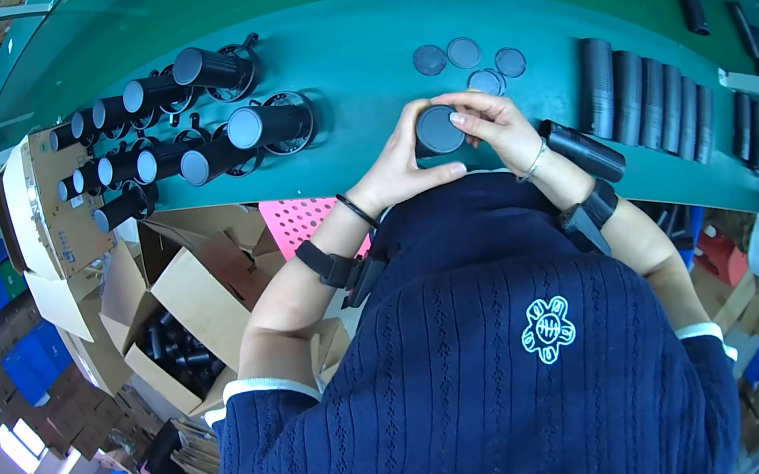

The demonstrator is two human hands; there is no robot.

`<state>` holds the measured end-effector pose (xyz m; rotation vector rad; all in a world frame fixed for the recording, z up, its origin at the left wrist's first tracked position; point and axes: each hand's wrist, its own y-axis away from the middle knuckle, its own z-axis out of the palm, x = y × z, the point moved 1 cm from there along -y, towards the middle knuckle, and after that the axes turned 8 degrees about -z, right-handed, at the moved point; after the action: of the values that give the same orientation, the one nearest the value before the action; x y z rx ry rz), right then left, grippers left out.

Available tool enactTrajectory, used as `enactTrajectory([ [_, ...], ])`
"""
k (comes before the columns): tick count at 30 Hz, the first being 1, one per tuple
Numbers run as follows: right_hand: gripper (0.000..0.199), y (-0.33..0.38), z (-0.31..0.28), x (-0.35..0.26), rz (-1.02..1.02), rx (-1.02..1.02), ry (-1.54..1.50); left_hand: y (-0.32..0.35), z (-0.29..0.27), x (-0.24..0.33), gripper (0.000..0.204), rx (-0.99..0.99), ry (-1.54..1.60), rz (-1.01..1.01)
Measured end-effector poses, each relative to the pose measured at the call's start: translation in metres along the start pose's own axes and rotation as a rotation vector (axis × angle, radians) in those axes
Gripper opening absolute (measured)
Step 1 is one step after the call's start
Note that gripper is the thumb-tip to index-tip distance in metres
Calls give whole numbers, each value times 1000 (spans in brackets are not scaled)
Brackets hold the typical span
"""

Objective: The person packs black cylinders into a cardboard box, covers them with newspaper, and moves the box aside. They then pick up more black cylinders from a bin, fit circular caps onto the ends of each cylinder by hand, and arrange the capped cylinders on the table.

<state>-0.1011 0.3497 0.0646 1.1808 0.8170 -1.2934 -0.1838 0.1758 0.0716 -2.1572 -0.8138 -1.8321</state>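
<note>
In front of my body, at the near edge of the green table, both hands are around a dark grey round cap [440, 129]. It appears to sit on the end of a black cylinder, though most of what is under it is hidden. My left hand [399, 160] curves around its left side, with the thumb below. From the right, my right hand [494, 125] presses thumb and fingers on its edge. Several loose grey discs [464, 52] lie just beyond my fingers. Beside my right wrist, a black cylinder [583, 150] lies on its side.
Black cylinders with grey ends and ring-shaped black parts [283, 120] stand in rows on the left. Ribbed black cylinders [636, 95] line the right. Open cardboard boxes [197, 295] crowd the lower left, next to a pink perforated piece [296, 223].
</note>
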Motion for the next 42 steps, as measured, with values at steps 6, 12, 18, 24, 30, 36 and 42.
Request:
enactTrajectory([
  [6, 28, -6, 2, -2, 69, -4, -133, -7, 1, -6, 46, -1, 203, -104],
  [12, 75, -30, -16, -6, -101, -171, -94, -20, -18, 10, 81, 169, 266, 19],
  [18, 92, -40, -24, -12, -351, -131, 480, -46, -31, 61, 64, 240, 0, 242],
  [24, 79, -61, -52, 24, -339, -167, 652, -63, -11, 80, 67, 241, 9, 240],
  [30, 75, -43, -46, 11, -163, -131, 267, -63, -5, 69, 72, 86, 176, 173],
  [36, 77, -40, -58, 10, -197, -141, 425, -63, -5, 71, 69, 40, -16, 209],
  [42, 78, -34, -60, 6, -183, -157, 422, -61, 6, 68, 70, 26, 35, 169],
])
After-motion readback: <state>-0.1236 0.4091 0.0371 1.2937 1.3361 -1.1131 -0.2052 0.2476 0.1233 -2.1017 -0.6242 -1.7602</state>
